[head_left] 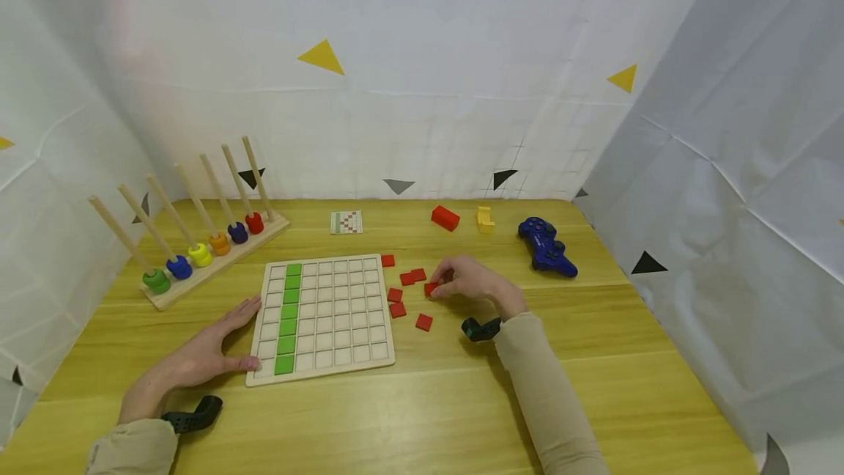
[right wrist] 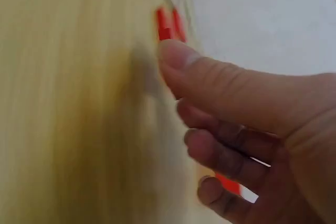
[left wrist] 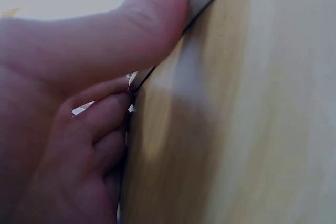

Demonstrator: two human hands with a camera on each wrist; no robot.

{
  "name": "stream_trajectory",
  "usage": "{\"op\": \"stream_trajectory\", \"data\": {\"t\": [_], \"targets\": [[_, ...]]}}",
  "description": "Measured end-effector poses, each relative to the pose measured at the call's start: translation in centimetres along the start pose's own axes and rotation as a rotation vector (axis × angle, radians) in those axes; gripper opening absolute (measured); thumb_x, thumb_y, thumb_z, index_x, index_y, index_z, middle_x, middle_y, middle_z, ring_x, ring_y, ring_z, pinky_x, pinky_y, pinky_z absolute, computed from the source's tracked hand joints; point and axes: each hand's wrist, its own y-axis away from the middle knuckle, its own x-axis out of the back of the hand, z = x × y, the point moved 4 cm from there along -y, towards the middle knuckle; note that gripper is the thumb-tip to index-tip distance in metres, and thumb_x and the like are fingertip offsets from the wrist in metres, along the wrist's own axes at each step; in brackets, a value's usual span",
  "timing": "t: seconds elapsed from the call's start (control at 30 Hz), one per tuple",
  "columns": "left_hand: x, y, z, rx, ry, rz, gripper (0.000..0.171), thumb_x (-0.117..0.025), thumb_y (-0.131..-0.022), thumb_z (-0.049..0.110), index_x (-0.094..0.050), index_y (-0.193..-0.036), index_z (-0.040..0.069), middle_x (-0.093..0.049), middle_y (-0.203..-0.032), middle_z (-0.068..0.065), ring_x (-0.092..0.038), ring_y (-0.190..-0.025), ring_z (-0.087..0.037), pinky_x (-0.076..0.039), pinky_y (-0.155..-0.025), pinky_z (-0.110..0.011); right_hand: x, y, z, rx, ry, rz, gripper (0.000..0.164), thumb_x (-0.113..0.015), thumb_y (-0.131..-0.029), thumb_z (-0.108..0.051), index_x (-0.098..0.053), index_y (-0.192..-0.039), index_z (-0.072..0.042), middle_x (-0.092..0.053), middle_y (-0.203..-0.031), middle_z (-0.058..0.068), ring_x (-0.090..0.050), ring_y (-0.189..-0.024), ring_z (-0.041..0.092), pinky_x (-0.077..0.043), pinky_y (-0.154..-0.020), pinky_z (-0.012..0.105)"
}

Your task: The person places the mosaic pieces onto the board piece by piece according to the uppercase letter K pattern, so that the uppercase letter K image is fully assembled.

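Observation:
A wooden grid board (head_left: 321,372) lies at the middle left of the table, with a column of green square tiles (head_left: 288,311) in its second column. Along the board's left edge rests my left hand (head_left: 198,350), fingers stretched out, its thumb touching the near part of the rim. Right of the board, my right hand (head_left: 469,278) pinches a red square tile (head_left: 431,289) between thumb and fingers, close over the table. In the right wrist view that tile (right wrist: 165,33) sticks out past the thumb tip. Several loose red tiles (head_left: 424,322) lie between the board and this hand.
A bead stand (head_left: 224,267) with upright pegs and coloured beads stands at the back left. Behind the board lies a small pattern card (head_left: 346,222). Toward the back right are a red block (head_left: 445,218), a yellow piece (head_left: 485,221) and a blue game controller (head_left: 547,246).

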Motion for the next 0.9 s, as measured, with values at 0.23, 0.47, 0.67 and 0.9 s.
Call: {"op": "stream_trajectory", "data": {"t": [0.23,0.47,0.67,0.9], "targets": [[0.1,0.0,0.0,-0.003,-0.001,0.004,0.106,-0.079,-0.081,0.046,-0.019,-0.161,0.011,-0.01,-0.164,-0.027,-0.008,-0.146,-0.057,-0.012,-0.109,-0.077,-1.1,-2.3,-5.2,0.101,0.05,0.027,0.023,-0.077,-0.09,-0.029,-0.07,-0.106,-0.015,-0.067,-0.098,-0.005,-0.06,-0.089,0.014,-0.053,-0.081,0.03],[-0.2,-0.1,-0.3,-0.004,-0.004,-0.001,0.106,-0.079,-0.081,0.047,-0.019,-0.161,0.012,-0.011,-0.165,-0.025,-0.008,-0.147,-0.057,-0.012,-0.11,-0.076,-2.6,-6.5,-8.0,0.085,0.135,0.033,0.025,-0.076,-0.09,-0.031,-0.07,-0.108,-0.015,-0.066,-0.099,-0.004,-0.06,-0.09,0.011,-0.052,-0.081,0.025],[-0.2,-0.1,-0.4,-0.019,0.0,0.009,0.105,-0.079,-0.081,0.045,-0.02,-0.16,0.011,-0.012,-0.165,-0.025,-0.009,-0.147,-0.056,-0.014,-0.11,-0.076,-3.7,-9.1,-8.9,0.046,0.123,0.012,0.027,-0.077,-0.089,-0.027,-0.071,-0.11,-0.011,-0.068,-0.102,-0.001,-0.061,-0.091,0.014,-0.052,-0.083,0.026],[-0.1,-0.1,-0.3,-0.024,-0.018,0.011,0.105,-0.079,-0.081,0.047,-0.021,-0.16,0.01,-0.014,-0.165,-0.025,-0.011,-0.147,-0.056,-0.016,-0.11,-0.075,-4.9,-10.9,-9.3,0.038,0.275,0.016,0.027,-0.076,-0.09,-0.028,-0.071,-0.111,-0.01,-0.067,-0.105,-0.001,-0.06,-0.094,0.014,-0.052,-0.085,0.025]]}}
